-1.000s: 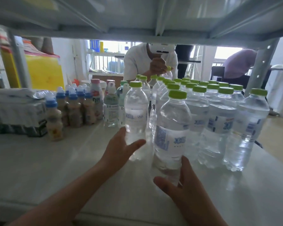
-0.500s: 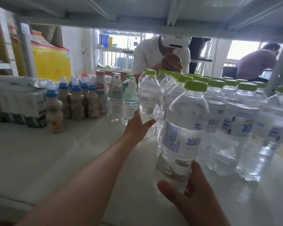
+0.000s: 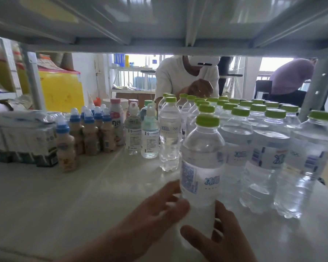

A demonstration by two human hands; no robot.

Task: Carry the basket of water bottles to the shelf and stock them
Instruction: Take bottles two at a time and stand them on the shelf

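On the pale shelf (image 3: pixel 68 195), near its front edge, a water bottle (image 3: pixel 202 167) with a green cap stands upright between the person's two hands; the right hand (image 3: pixel 219 241) wraps its lower part from the near side, thumb curled round one flank and fingers (image 3: pixel 221 208) round the other, gripping it; the left hand (image 3: pixel 159 208) comes in from the left, motion-blurred, its fingers spread and loose, the tips touching or nearly touching the bottle's label, so I cannot tell whether they press it. Just behind and to the right stands a crowd of green-capped bottles (image 3: pixel 257 140) in close rows, reaching back across the shelf; one more of them, a single bottle (image 3: pixel 169 135), stands a little apart on the left of the rows. Left of that are two small clear bottles (image 3: pixel 142 133) with pale caps, then a cluster of beige drink bottles (image 3: pixel 87 133) with blue tops, then shrink-wrapped packs (image 3: pixel 21 137) at the far left. Beyond the shelf, a person in white (image 3: pixel 180 76) bends over the far bottles with one hand raised; another person in purple (image 3: pixel 290 76) leans at the right; a yellow box (image 3: pixel 62 87) sits at the back left. No basket shows in view.
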